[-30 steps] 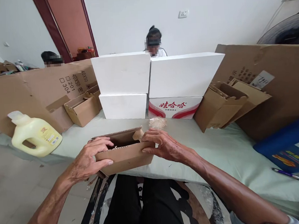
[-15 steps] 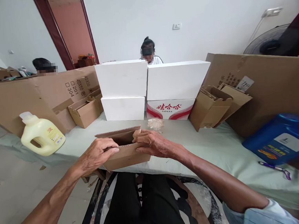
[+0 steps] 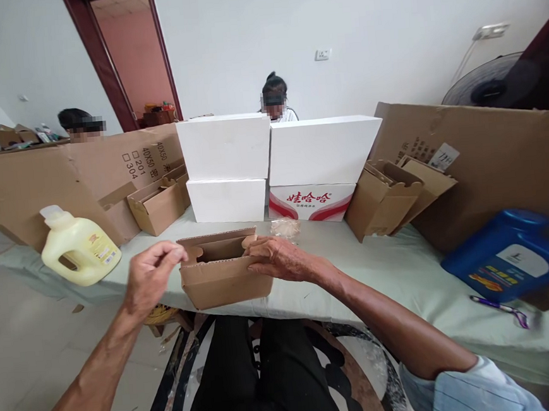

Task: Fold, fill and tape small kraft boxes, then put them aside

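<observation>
An open brown cardboard box (image 3: 226, 284) sits at the near edge of the table in front of me, its top open and side flaps showing. My right hand (image 3: 278, 257) grips the box's right end, thumb outside and fingers over the upper edge by the flap. At the upper left corner is my left hand (image 3: 152, 273), fingers curled and thumb against them; whether it pinches anything is unclear. Just behind the box lies a small clear plastic bag (image 3: 284, 229) with pale contents.
White boxes (image 3: 225, 147) stand stacked behind, one printed red (image 3: 313, 201). Cardboard boxes (image 3: 158, 205) flank them, with another group (image 3: 382, 197) at right. A yellow jug (image 3: 80, 246), blue bottle (image 3: 511, 253) and pen (image 3: 498, 305) rest on the cloth. Two people sit beyond.
My left hand has moved left and up from the box's front edge to its left corner, uncovering the left flap. My right hand stays at the right end.
</observation>
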`<state>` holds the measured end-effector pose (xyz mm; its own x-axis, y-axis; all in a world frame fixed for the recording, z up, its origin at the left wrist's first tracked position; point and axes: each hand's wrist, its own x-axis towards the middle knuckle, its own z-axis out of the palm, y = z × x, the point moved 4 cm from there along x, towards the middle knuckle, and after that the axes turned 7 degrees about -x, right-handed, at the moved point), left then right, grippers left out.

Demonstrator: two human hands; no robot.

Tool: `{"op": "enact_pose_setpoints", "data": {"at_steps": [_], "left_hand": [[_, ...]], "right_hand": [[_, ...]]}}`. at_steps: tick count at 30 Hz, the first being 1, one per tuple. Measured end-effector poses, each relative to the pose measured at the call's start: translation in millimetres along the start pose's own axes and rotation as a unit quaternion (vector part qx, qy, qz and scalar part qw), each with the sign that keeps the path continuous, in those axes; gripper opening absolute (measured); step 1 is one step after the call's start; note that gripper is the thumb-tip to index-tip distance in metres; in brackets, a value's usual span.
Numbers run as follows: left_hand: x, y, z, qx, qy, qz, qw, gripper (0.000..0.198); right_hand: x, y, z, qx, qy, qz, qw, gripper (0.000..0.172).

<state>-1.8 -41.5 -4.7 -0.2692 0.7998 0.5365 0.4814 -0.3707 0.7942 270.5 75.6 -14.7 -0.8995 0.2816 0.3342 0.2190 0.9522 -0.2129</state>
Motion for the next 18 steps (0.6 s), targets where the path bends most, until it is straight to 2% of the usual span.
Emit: {"op": "enact_pose_setpoints", "data": {"at_steps": [2, 4, 5, 7, 8, 10, 13, 15, 18], "left_hand": [[-3.7, -19.0, -39.6, 0.051, 0.060, -0.051, 0.996, 0.037], [-9.6, -40.7, -79.4, 0.177, 0.104, -0.102, 0.973, 0.045], [-12.0, -49.7, -93.3, 0.267, 0.087, -0.109, 0.954, 0.044], [-15.6, -59.3, -104.9, 0.386, 0.021, -0.060, 0.920, 0.034], [-16.8, -59.9, -101.9, 0.396, -0.027, -0.022, 0.918, 0.031], [-17.5, -52.9, -83.5, 0.333, -0.123, 0.036, 0.934, 0.037], [-6.8, -33.2, -43.9, 0.216, -0.224, 0.055, 0.949, 0.046], [7.3, -23.5, -19.2, 0.188, -0.278, 0.075, 0.939, 0.053], [26.6, -21.4, 8.0, 0.179, -0.377, 0.116, 0.901, 0.068]], "right_hand": [[0.3, 0.2, -1.1, 0.001, 0.002, 0.004, 1.000, 0.017], [1.6, -0.6, -2.3, 0.004, 0.001, 0.003, 1.000, 0.023], [2.7, -1.4, -2.8, 0.006, -0.001, 0.001, 1.000, 0.026], [5.1, -3.0, -3.6, 0.007, -0.009, -0.005, 1.000, 0.032], [6.4, -3.8, -4.0, 0.006, -0.015, -0.006, 1.000, 0.035], [8.5, -5.0, -5.0, 0.004, -0.027, -0.002, 1.000, 0.038], [9.7, -6.3, -7.5, 0.006, -0.045, 0.015, 0.999, 0.038], [9.0, -7.3, -9.3, 0.010, -0.057, 0.022, 0.998, 0.037], [6.3, -7.2, -11.0, 0.015, -0.072, 0.028, 0.997, 0.033]]}}
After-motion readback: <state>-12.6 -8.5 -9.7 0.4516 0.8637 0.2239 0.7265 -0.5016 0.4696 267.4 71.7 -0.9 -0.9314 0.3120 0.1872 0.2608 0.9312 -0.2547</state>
